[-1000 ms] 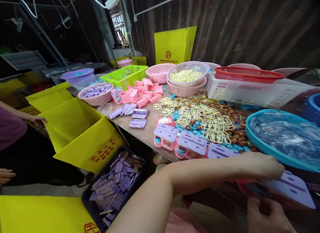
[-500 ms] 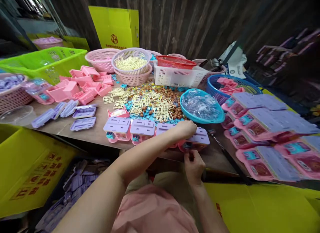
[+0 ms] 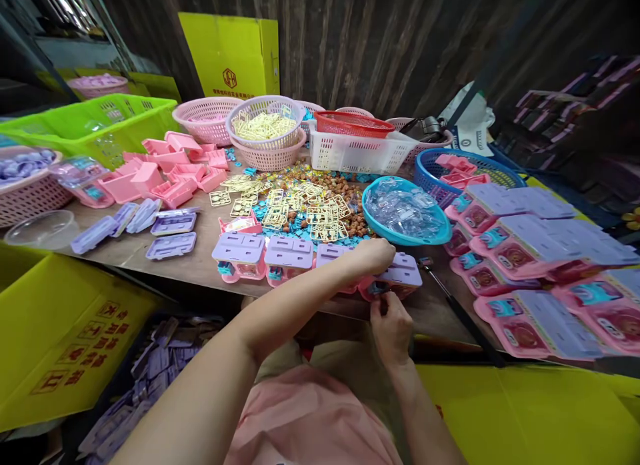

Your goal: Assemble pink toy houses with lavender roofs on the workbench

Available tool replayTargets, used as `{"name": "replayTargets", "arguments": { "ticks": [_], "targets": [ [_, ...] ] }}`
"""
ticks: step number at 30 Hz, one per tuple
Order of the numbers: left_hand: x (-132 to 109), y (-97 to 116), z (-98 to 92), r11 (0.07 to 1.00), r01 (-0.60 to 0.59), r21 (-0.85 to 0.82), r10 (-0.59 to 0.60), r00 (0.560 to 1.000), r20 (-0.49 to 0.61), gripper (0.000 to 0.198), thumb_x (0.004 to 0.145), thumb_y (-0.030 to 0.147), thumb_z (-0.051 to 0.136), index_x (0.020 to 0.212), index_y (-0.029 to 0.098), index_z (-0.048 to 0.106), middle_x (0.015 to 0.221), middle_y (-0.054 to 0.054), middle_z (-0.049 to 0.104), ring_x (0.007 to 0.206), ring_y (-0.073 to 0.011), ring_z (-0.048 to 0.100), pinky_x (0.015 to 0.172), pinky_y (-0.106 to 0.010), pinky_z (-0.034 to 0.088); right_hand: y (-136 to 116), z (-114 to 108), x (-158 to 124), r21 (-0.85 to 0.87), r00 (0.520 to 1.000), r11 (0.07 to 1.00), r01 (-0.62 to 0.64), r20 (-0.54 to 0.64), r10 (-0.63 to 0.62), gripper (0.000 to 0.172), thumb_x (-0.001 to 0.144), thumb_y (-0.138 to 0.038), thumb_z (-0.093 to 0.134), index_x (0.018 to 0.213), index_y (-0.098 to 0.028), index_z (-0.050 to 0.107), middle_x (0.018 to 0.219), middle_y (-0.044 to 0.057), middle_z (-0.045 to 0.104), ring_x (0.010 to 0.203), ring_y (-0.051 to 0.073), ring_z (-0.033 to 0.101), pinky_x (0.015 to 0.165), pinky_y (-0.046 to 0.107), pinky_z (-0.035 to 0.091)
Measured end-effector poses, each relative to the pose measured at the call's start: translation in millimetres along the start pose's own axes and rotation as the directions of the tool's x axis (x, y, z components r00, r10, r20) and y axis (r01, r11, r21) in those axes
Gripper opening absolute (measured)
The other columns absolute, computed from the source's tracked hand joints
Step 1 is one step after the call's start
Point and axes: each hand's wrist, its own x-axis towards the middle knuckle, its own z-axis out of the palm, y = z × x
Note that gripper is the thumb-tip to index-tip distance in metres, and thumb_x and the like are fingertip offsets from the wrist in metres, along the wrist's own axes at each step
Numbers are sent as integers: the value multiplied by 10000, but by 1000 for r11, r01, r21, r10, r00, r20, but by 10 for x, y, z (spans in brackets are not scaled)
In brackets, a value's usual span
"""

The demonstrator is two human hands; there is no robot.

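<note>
A pink plastic toy box with a purple lid stands at the front edge of the table, at the right end of a row. My left hand is closed over its left side, its fingertips hidden behind the box. At the lower front of the same box, the thumb and fingers of my right hand are pinched together. What lies between them is too small and hidden to make out. Left of my hands are further toy boxes, one partly covered by my left forearm.
Finished-looking toy boxes are stacked at the right. Beside them lies a black-handled rod. A blue bowl of clear parts, cream part frames, pink trays and purple lids lie beyond. Yellow cartons flank me.
Both hands stay at the same box, with my right fingers slightly higher against its front. The whole view has shifted a little; nothing else has visibly moved.
</note>
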Motion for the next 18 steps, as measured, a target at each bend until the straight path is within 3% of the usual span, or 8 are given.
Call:
{"name": "replayTargets", "arguments": {
  "ticks": [4, 6, 8, 9, 12, 14, 16, 18],
  "targets": [
    [-226, 28, -67, 995, 43, -90, -47, 998, -46, 289, 873, 228, 440, 1072, 110, 613, 1057, -136, 650, 953, -237, 610, 759, -290, 481, -27, -204, 50, 13, 995, 1000, 6, 96, -7, 324, 809, -444, 396, 648, -200, 536, 532, 32, 569, 462, 168, 500, 473, 270, 331],
    [-464, 42, -6, 945, 9, -326, -60, 988, -145, 317, 912, 280, 395, 1145, 145, 563, 1052, -86, 640, 961, -183, 588, 787, -248, 453, -93, -333, 68, 47, 997, 999, -25, 73, 21, 403, 810, -533, 409, 680, -188, 572, 542, 39, 579, 482, 178, 525, 476, 275, 354],
    [-744, 64, 126, 736, -117, -667, -12, 983, -186, 254, 901, 263, 433, 1045, 131, 596, 930, -31, 625, 877, -121, 571, 757, -188, 425, -191, -440, 97, 127, 996, 992, -5, -89, 17, 419, 835, -528, 404, 784, -167, 609, 668, 77, 624, 589, 200, 575, 564, 305, 421],
    [-884, 77, 206, 608, -75, -790, -42, 991, -126, 220, 884, 270, 466, 961, 125, 611, 813, -6, 591, 759, -98, 553, 687, -176, 419, -246, -473, 113, 156, 992, 987, 37, -123, -17, 406, 843, -513, 412, 836, -163, 618, 755, 96, 639, 674, 216, 597, 628, 325, 446],
    [-1245, 93, 431, 19, 141, -990, -206, 969, 134, 237, 870, 340, 478, 787, 133, 555, 591, 56, 423, 477, -38, 391, 495, -154, 344, -419, -455, 140, 269, 969, 932, 241, -12, -247, 418, 841, -551, 408, 914, -198, 618, 904, 94, 627, 828, 232, 605, 741, 353, 472],
    [-1427, 49, 545, -297, 122, -947, -234, 952, 196, 288, 845, 384, 504, 679, 151, 471, 498, 86, 310, 389, -24, 261, 404, -142, 221, -534, -353, 126, 333, 928, 891, 309, 99, -359, 436, 833, -592, 392, 902, -226, 618, 897, 69, 617, 805, 213, 617, 694, 324, 493],
    [-1598, -59, 658, -466, 57, -883, -218, 960, 176, 301, 799, 358, 567, 621, 161, 422, 452, 102, 245, 364, -22, 179, 373, -157, 119, -639, -225, 86, 389, 895, 868, 310, 189, -404, 408, 844, -576, 394, 892, -240, 622, 882, 51, 612, 757, 182, 629, 621, 277, 501],
    [-1808, -234, 813, -529, 46, -848, -222, 956, 191, 224, 752, 259, 615, 623, 141, 476, 434, 99, 254, 363, -21, 171, 370, -164, 102, -723, -119, 22, 455, 854, 836, 305, 257, -451, 352, 859, -524, 417, 904, -247, 629, 885, 40, 613, 740, 158, 638, 580, 236, 500]
  ]
}}
